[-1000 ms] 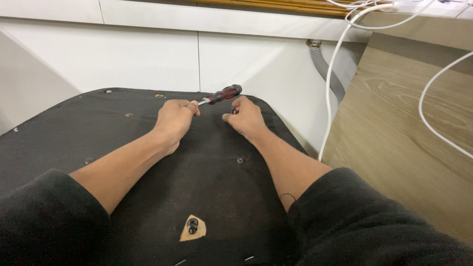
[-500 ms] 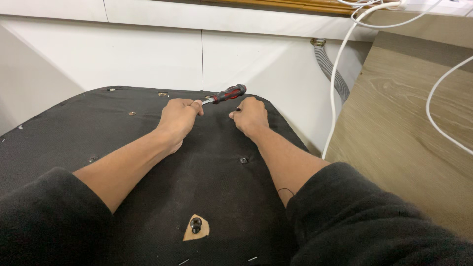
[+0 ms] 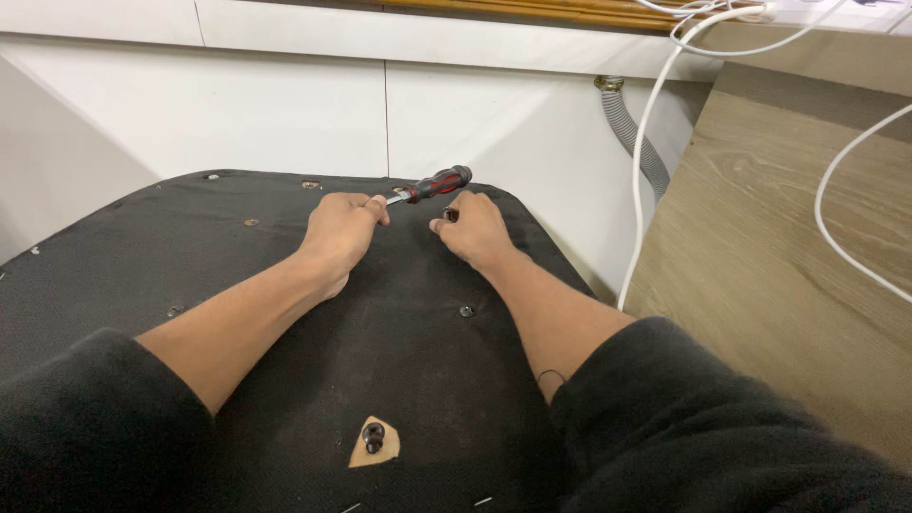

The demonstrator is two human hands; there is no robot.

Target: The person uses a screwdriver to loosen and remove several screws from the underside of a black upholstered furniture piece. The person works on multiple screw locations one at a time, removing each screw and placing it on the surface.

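Black fabric panel (image 3: 285, 237) fills most of the view, studded with small screws; both hands sit near its far edge; left hand (image 3: 340, 233) is curled shut around the metal shaft of a screwdriver (image 3: 432, 183), whose red-and-black handle sticks out to the right; right hand (image 3: 472, 231) is just beside it, fingers pinched on a small dark fitting (image 3: 449, 215) on the fabric; white cable (image 3: 641, 152) hangs off to the right.

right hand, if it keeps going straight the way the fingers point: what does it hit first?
Likely the screwdriver: its red-and-black handle lies just beyond the right hand on the black fabric panel. Depth unclear; past it is the panel's far edge.
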